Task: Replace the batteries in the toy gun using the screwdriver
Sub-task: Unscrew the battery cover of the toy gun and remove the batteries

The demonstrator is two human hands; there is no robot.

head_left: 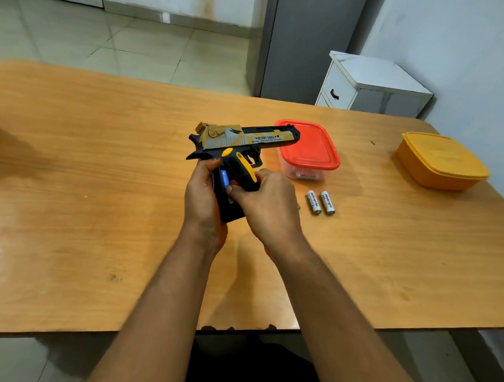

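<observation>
— Toy gun (pixel 243 138): where is it, from the head view?

— Above the counter (pixel 90 174), grip gripped by the left hand (pixel 203 198). The right hand (pixel 269 205) clutches the screwdriver (pixel 240 169) while its fingertips reach the blue battery (pixel 224 179) in the open grip.

— Best way on?

— I'd park the screwdriver and pinch the battery out cleanly. Two batteries (pixel 321 202) lie beside the red-lidded box (pixel 309 148).

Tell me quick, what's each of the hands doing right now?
Left hand: closed around the toy gun at its grip.
Right hand: closed on the screwdriver, its yellow-and-black handle against the grip.
</observation>
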